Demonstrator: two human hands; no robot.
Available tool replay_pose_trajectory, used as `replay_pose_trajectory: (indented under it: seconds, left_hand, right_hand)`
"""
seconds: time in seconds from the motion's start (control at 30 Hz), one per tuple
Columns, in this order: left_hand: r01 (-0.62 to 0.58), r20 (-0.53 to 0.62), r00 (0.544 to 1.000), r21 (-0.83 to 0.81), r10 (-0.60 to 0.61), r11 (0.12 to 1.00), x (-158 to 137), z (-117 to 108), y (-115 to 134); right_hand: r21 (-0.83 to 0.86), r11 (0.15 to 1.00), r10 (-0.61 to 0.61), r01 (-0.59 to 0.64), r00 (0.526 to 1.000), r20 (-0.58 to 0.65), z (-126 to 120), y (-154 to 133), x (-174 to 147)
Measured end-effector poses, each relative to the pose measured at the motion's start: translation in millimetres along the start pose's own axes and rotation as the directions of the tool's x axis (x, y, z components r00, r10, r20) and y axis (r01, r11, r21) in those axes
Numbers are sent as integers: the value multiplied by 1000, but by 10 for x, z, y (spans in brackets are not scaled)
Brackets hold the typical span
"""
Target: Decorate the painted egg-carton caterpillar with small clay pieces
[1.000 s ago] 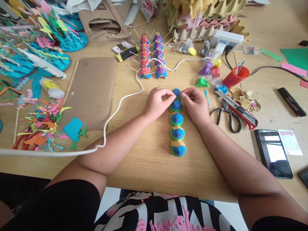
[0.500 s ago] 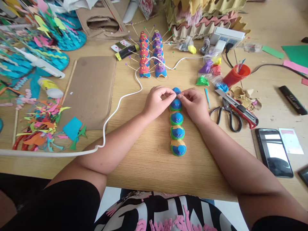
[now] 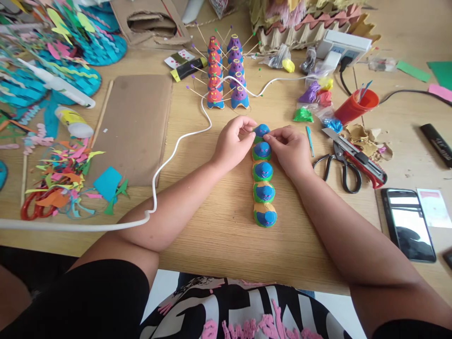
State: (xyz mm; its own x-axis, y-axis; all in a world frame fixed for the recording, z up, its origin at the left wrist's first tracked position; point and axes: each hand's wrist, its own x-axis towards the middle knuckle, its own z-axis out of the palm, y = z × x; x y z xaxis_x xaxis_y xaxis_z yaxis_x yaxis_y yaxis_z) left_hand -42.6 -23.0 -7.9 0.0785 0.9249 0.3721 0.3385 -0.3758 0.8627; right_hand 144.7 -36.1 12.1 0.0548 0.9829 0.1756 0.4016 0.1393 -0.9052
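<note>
A strip of egg-carton cups [image 3: 263, 171], painted blue and green with small faces of clay-like bits, lies lengthwise in front of me. My left hand [image 3: 236, 141] is beside the left of its farthest cup, thumb and forefinger apart with nothing visible between them. On the other side, my right hand [image 3: 290, 147] has thumb and fingertips pinched together against the right edge of that cup. Whatever the pinch holds, if anything, is too small to see. The far cup's blue top shows between the hands.
A white cord [image 3: 183, 136] crosses over my left forearm. Finished red cups [image 3: 214, 80] and purple cups [image 3: 239, 82] with sticks stand behind. At right lie scissors [image 3: 348, 174], a box cutter [image 3: 363, 162], an orange cup [image 3: 356, 107] and a phone [image 3: 408, 225]. Cardboard [image 3: 132, 127] lies left.
My left thumb and forefinger have parted and drawn back left from the far cup, uncovering more of it. My right hand stays pinched at its edge. The view has shifted slightly.
</note>
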Motion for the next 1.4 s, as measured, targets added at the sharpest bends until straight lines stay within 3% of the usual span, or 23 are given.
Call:
replay_pose_trajectory:
  seconds: [1.0, 1.4]
  left_hand:
    - [14, 64, 998, 15, -15, 1000, 14, 5, -8]
    - [73, 61, 996, -31, -71, 997, 11, -5, 23]
  right_hand:
    - [-23, 1000, 5, -6, 1000, -20, 18, -26, -3]
    - [-53, 998, -15, 14, 999, -30, 16, -20, 8]
